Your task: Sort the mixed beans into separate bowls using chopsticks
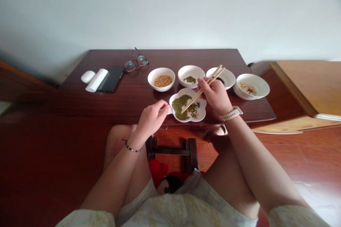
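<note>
My right hand (214, 94) is closed around a pair of wooden chopsticks (197, 95), whose tips reach down into a white flower-shaped dish (204, 112). In the dish lie green mung beans (179, 105), with some dark beans and yellowish ones toward its right side. My left hand (153, 117) pinches the dish's short handle (169, 110) at the table's front edge. Behind the dish stands a white bowl (183, 72) with a small heap of green beans. Partly covered by my right hand and the chopsticks is another white bowl (229, 78) holding dark beans.
A bowl of yellow soybeans (163, 81) stands left of these, and a larger bowl with pale pieces (248, 88) at the right. Glasses (136, 64), a black phone (111, 78), a white cylinder (97, 80) and a white case (87, 76) lie on the left of the table (128, 103).
</note>
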A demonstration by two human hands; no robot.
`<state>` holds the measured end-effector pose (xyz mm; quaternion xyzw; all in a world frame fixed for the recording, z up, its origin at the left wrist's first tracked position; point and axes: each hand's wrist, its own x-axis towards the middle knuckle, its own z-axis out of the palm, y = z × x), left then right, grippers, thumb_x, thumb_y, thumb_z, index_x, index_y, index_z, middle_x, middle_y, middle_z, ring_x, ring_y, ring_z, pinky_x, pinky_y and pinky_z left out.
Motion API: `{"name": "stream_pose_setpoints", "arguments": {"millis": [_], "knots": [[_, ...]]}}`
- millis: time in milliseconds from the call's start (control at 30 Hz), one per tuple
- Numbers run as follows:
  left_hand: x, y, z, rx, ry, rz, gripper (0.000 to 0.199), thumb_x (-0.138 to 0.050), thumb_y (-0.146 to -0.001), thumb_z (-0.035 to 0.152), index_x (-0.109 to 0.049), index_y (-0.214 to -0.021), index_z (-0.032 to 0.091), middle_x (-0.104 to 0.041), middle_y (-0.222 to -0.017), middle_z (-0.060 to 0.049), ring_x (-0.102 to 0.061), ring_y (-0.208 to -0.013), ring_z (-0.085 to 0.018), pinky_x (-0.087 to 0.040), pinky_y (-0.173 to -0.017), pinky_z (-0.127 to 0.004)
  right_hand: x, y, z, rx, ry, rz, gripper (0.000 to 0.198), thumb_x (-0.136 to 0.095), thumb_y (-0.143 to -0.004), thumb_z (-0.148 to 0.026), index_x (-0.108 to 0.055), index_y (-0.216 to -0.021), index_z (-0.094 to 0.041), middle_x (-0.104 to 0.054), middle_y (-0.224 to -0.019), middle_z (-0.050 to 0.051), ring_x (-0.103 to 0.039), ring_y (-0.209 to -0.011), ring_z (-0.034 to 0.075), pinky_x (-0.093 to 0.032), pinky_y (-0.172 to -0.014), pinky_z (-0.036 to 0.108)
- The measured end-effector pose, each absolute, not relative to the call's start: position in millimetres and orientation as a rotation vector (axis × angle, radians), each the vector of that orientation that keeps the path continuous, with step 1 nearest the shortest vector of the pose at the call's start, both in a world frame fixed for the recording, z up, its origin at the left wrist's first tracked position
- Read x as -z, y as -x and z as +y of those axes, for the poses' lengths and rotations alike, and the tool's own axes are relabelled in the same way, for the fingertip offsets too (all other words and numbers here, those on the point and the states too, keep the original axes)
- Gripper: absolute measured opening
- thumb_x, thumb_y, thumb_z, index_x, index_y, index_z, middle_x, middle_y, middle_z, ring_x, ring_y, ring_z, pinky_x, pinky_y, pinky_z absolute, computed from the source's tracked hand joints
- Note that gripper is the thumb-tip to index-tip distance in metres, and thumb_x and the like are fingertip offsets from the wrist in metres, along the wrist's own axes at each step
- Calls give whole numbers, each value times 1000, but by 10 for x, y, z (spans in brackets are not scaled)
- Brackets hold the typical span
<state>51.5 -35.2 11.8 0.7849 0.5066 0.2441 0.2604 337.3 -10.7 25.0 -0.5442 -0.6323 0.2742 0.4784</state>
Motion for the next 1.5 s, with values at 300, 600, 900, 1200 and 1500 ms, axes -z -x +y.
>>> {"name": "stream_pose_setpoints", "arguments": {"millis": [300, 600, 900, 1200, 1500], "knots": [[-128, -517, -357, -655, -2123, 1380, 31, -52, -113, 45, -73, -103, 25, -80, -87, -3, -72, -76, -21, -43, -70, -29, -256, -3356, -99, -692, 1336, -1538, 66, -54, -106, -79, -66, -75, -22, -62, -56, 2, -56, -50, 16, -41, -51, 29], [-117, -518, -352, -654, -2130, 1372, 31, -52, -114, 44, -73, -104, 24, -81, -91, -3, -70, -76, -20, -42, -69, -29, -213, -3375, -69, -666, 1323, -1571, 66, -52, -108, -77, -68, -76, -21, -63, -58, 2, -58, -51, 15, -43, -55, 30], [-120, -521, -351, -652, -2122, 1371, 30, -53, -113, 44, -72, -103, 24, -80, -89, -3, -69, -75, -20, -41, -70, -29, -219, -3367, -66, -664, 1349, -1586, 66, -52, -109, -76, -68, -76, -21, -64, -58, 2, -57, -51, 15, -42, -56, 31], [-110, -525, -349, -664, -2133, 1356, 30, -53, -114, 43, -72, -102, 23, -80, -92, -2, -68, -74, -19, -41, -71, -30, -225, -3366, -70, -667, 1342, -1593, 66, -50, -109, -76, -68, -76, -21, -63, -58, 2, -56, -52, 16, -42, -57, 32], [-111, -529, -347, -667, -2135, 1360, 30, -53, -113, 42, -73, -103, 23, -80, -88, -2, -69, -74, -19, -41, -70, -29, -224, -3355, -64, -670, 1353, -1600, 66, -49, -110, -76, -69, -78, -21, -64, -59, 2, -61, -56, 17, -43, -60, 32]]}}
